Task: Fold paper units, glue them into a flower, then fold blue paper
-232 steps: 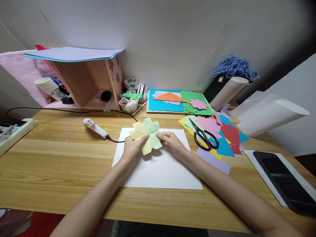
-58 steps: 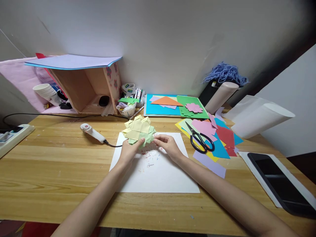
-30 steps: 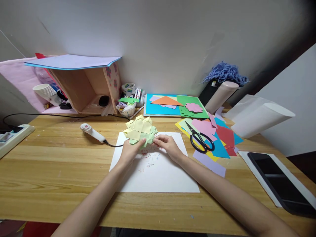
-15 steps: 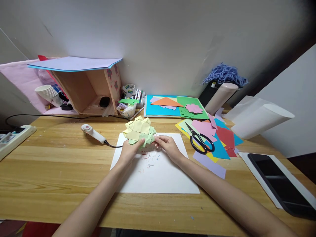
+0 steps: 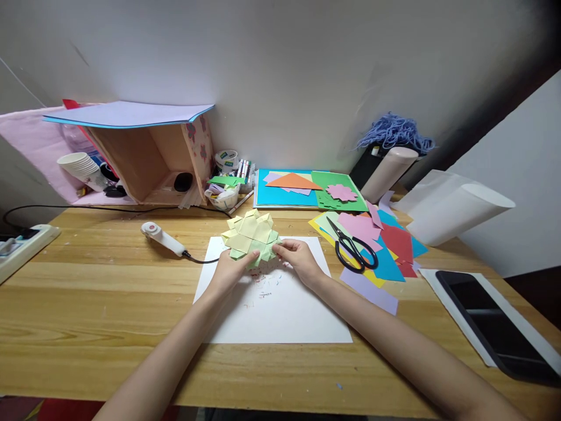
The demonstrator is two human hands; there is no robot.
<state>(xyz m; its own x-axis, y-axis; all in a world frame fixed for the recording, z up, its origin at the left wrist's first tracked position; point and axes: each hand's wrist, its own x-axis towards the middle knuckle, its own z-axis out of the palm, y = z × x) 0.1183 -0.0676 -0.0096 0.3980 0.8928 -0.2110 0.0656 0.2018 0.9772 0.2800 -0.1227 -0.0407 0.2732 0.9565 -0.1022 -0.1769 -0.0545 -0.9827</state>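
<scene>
A folded paper piece [image 5: 250, 230], pale yellow with a light green lower right part, is held above a white sheet [image 5: 280, 316]. My left hand [image 5: 231, 269] grips its lower left edge, thumb on the green part. At the right edge, my right hand [image 5: 298, 257] pinches the green part between thumb and fingers. Small coloured specks and scraps lie on the white sheet below the hands. The fingers beneath the paper are hidden.
Black scissors [image 5: 356, 251] lie on coloured paper [image 5: 397, 240] at the right. A white corded tool [image 5: 163, 238] is at the left. Behind stand an open box [image 5: 144, 158] and flat coloured sheets [image 5: 284, 197]. A phone [image 5: 486, 316] lies far right.
The view has shifted slightly. The folded paper sits a little further right and is turned slightly, still in both hands.
</scene>
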